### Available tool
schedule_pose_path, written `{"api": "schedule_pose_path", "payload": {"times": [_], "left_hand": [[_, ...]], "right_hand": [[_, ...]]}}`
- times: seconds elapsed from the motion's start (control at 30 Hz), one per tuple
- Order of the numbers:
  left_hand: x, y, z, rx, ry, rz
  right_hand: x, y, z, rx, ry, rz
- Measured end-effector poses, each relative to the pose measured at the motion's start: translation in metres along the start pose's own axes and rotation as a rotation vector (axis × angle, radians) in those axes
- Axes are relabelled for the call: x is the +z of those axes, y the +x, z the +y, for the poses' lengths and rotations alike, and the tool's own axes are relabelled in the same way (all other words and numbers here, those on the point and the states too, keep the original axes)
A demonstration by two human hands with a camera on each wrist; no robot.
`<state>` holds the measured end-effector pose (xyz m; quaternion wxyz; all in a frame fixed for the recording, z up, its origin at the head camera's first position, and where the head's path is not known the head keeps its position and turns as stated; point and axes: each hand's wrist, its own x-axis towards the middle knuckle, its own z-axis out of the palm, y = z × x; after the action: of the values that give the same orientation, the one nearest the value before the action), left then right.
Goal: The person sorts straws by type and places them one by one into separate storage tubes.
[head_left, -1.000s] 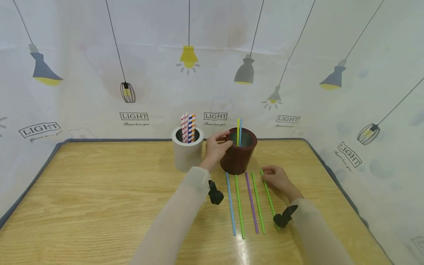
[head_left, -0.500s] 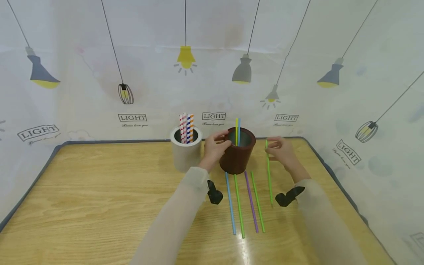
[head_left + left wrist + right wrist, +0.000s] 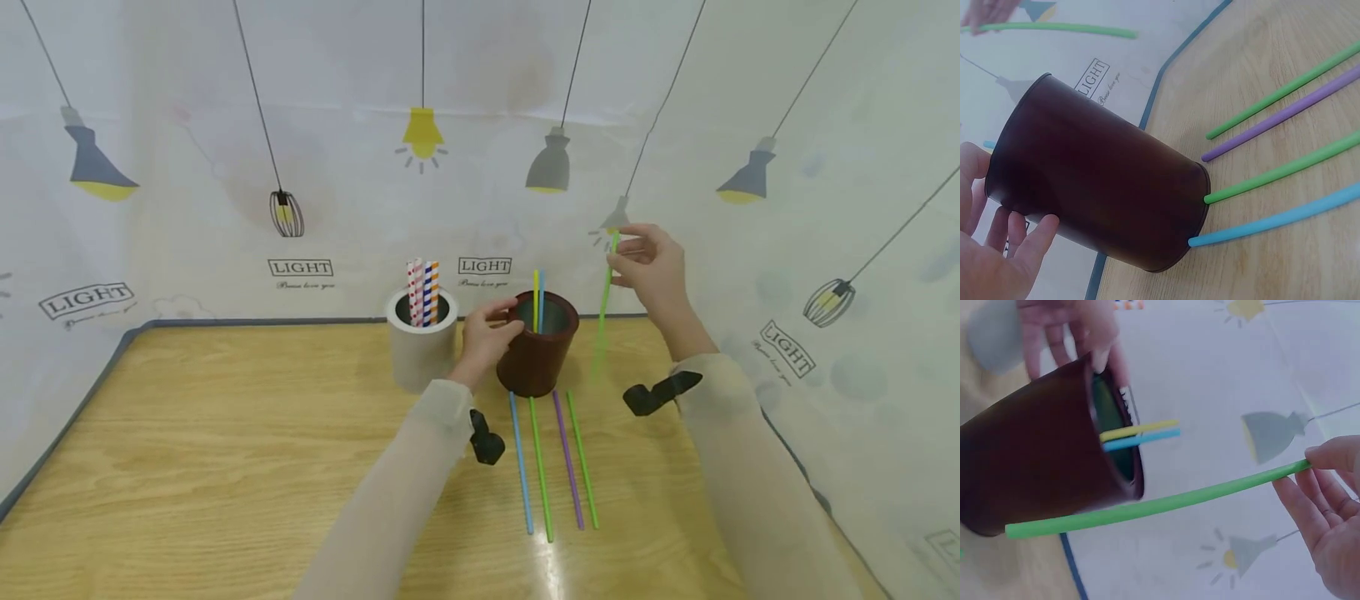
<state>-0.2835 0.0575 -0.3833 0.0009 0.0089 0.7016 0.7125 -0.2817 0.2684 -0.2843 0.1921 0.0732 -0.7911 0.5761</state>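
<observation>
White cup (image 3: 423,362), on the worktop (image 3: 225,433): striped and dotted paper straws (image 3: 427,292) stand inside.

Your left hand (image 3: 486,337): fingers curved on the side of the brown cup (image 3: 536,362), by its rim, holding it.

Brown cup, upright right of the white one: yellow straw (image 3: 536,296) and blue straw (image 3: 542,298) within.

Loose straws, laid in front of it: light-blue one (image 3: 521,462), green one (image 3: 541,467), purple one (image 3: 567,458), second green one (image 3: 582,458).

Raised green straw (image 3: 606,287), right of the brown cup and apart from it: slanting, lower end blurred.

Your right hand (image 3: 656,271): thumb and fingers clamped on that straw's top end.

Handling, as judged: pinch lightly, since a thin tube may buckle; let the trailing end settle before you bring it near the rim — and brace the cup against a knock.

By view: the right wrist shows your thumb opposing the fingers on the straw, its low end overlapping the cup's wall; the head view shows a gap there. The left wrist alone shows your thumb flat to the cup's outside — the yellow straw is hidden from it.
</observation>
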Motion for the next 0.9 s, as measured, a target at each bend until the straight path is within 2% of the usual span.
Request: {"api": "schedule_pose_path", "payload": {"times": [0.27, 0.47, 0.53, 0.67, 0.9], "left_hand": [[0.001, -0.001, -0.002, 0.022, 0.001, 0.003], [0.000, 0.001, -0.003, 0.025, -0.017, 0.001], [0.000, 0.002, -0.006, 0.048, -0.024, 0.003], [0.000, 0.003, -0.007, 0.052, -0.024, 0.004], [0.002, 0.003, -0.004, 0.014, -0.001, 0.015]], "right_hand": [[0.014, 0.018, -0.032, -0.105, 0.099, 0.015], [0.022, 0.030, -0.050, -0.136, 0.110, 0.018], [0.024, 0.033, -0.054, -0.134, 0.130, 0.025], [0.029, 0.039, -0.052, -0.108, 0.168, 0.040], [0.038, 0.042, -0.026, -0.045, 0.117, 0.057]]}}
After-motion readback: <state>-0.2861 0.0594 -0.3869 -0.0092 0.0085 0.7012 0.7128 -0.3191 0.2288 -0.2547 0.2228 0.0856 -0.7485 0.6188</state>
